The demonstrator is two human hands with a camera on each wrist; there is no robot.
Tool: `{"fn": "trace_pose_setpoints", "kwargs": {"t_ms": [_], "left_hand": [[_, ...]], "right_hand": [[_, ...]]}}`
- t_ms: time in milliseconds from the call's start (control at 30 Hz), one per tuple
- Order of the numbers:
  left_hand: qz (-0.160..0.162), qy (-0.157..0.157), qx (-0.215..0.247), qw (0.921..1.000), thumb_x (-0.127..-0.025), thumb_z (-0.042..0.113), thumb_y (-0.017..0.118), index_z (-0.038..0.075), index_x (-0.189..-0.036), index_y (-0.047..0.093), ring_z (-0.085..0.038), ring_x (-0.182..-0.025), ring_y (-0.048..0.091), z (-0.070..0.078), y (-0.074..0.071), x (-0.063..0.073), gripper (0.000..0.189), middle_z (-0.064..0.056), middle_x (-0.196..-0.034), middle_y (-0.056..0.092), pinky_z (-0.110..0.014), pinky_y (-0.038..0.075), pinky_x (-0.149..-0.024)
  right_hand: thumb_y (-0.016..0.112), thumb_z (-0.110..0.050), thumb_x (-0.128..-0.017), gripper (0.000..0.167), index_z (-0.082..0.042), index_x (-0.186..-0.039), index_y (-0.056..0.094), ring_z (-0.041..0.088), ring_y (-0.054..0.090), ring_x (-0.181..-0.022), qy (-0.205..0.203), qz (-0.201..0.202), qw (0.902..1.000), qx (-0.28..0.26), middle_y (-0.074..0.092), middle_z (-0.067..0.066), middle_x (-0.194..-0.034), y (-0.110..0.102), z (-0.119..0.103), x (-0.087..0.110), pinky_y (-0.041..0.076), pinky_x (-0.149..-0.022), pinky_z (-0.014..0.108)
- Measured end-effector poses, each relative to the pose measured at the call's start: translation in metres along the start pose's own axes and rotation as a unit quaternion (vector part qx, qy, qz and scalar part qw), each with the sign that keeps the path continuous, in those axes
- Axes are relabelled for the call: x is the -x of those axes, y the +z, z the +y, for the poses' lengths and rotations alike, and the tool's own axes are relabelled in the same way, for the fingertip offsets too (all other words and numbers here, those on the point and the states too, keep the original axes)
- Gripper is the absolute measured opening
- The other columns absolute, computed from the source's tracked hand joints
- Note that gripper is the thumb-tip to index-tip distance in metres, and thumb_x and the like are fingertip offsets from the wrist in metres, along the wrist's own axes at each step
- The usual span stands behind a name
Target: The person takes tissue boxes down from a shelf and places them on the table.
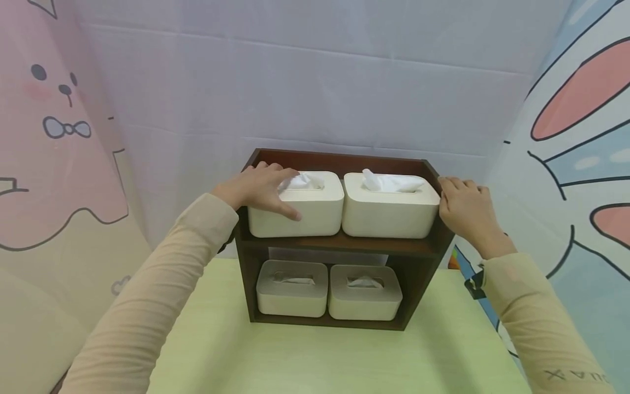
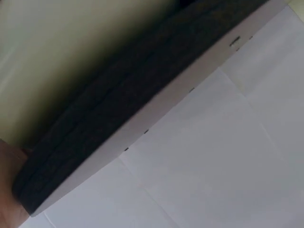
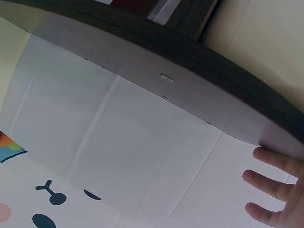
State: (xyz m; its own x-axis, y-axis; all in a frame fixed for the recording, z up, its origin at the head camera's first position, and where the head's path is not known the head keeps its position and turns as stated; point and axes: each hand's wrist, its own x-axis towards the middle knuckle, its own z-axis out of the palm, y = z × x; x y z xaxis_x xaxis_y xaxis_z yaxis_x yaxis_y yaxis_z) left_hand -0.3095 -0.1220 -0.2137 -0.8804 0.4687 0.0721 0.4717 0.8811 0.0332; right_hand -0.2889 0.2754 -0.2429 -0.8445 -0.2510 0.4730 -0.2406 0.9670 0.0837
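Note:
A dark brown two-tier shelf (image 1: pixel 339 246) holds white tissue boxes, two on each tier. My left hand (image 1: pixel 263 189) lies over the upper left tissue box (image 1: pixel 315 213), its thumb stretched across the front and its fingers by the shelf's left side. In the left wrist view part of that hand (image 2: pixel 12 185) shows at the end of the dark side panel (image 2: pixel 109 95). At the shelf's upper right corner rests my right hand (image 1: pixel 465 210), beside the upper right tissue box (image 1: pixel 389 210). Straight, spread fingers (image 3: pixel 268 183) show outside the side panel in the right wrist view.
Two tissue boxes sit below, a left one (image 1: pixel 292 293) and a right one (image 1: pixel 364 295). The shelf stands on a pale yellow-green table (image 1: pixel 315 361). White cloth (image 1: pixel 315 82) hangs behind, with cartoon-printed cloth (image 1: pixel 590 180) at the sides.

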Motion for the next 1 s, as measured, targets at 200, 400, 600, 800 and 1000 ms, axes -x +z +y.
{"fn": "trace_pose_setpoints", "kwargs": {"t_ms": [200, 400, 600, 800, 1000], "left_hand": [[0.005, -0.001, 0.011, 0.9999, -0.056, 0.076, 0.063, 0.029, -0.139, 0.033, -0.029, -0.11, 0.038, 0.003, -0.001, 0.003, 0.101, -0.004, -0.133, 0.043, -0.05, 0.034, -0.091], [0.024, 0.001, -0.007, 0.9997, -0.056, 0.076, 0.063, 0.028, -0.138, 0.034, -0.027, -0.104, 0.04, 0.003, -0.002, 0.005, 0.1, -0.004, -0.128, 0.046, -0.047, 0.037, -0.086], [0.044, 0.012, -0.022, 0.9987, -0.056, 0.076, 0.063, 0.026, -0.138, 0.036, -0.03, -0.106, 0.041, 0.006, -0.009, 0.008, 0.1, -0.005, -0.129, 0.046, -0.049, 0.039, -0.085], [0.049, 0.015, -0.028, 0.9983, -0.056, 0.076, 0.063, 0.026, -0.138, 0.035, -0.03, -0.107, 0.041, 0.011, -0.021, 0.01, 0.1, -0.005, -0.126, 0.047, -0.05, 0.039, -0.085], [0.045, 0.012, -0.02, 0.9987, -0.057, 0.075, 0.063, 0.027, -0.141, 0.031, -0.033, -0.118, 0.038, 0.014, -0.033, 0.011, 0.102, -0.006, -0.141, 0.038, -0.056, 0.036, -0.091]], "right_hand": [[0.031, -0.013, -0.093, 0.042, 0.003, -0.13, 0.044, 0.048, 0.042, -0.111, 0.002, 0.002, 1.0, -0.001, 0.048, 0.025, -0.129, 0.0, 0.001, 0.0, 0.032, -0.085, 0.063], [0.03, -0.014, -0.094, 0.043, 0.003, -0.131, 0.043, 0.048, 0.042, -0.111, 0.0, -0.001, 1.0, -0.006, 0.047, 0.025, -0.129, 0.001, -0.001, -0.001, 0.032, -0.085, 0.063], [0.03, -0.013, -0.094, 0.042, 0.002, -0.13, 0.044, 0.047, 0.042, -0.111, 0.003, 0.001, 1.0, -0.009, 0.048, 0.025, -0.129, 0.001, 0.0, 0.0, 0.032, -0.084, 0.062], [0.03, -0.014, -0.094, 0.042, 0.002, -0.13, 0.044, 0.048, 0.043, -0.11, 0.003, 0.003, 1.0, -0.009, 0.048, 0.024, -0.129, 0.002, 0.002, -0.002, 0.032, -0.084, 0.063], [0.03, -0.014, -0.094, 0.042, 0.002, -0.131, 0.044, 0.048, 0.042, -0.111, 0.009, -0.002, 0.9999, -0.01, 0.047, 0.025, -0.13, 0.002, 0.003, 0.0, 0.032, -0.085, 0.063]]}}
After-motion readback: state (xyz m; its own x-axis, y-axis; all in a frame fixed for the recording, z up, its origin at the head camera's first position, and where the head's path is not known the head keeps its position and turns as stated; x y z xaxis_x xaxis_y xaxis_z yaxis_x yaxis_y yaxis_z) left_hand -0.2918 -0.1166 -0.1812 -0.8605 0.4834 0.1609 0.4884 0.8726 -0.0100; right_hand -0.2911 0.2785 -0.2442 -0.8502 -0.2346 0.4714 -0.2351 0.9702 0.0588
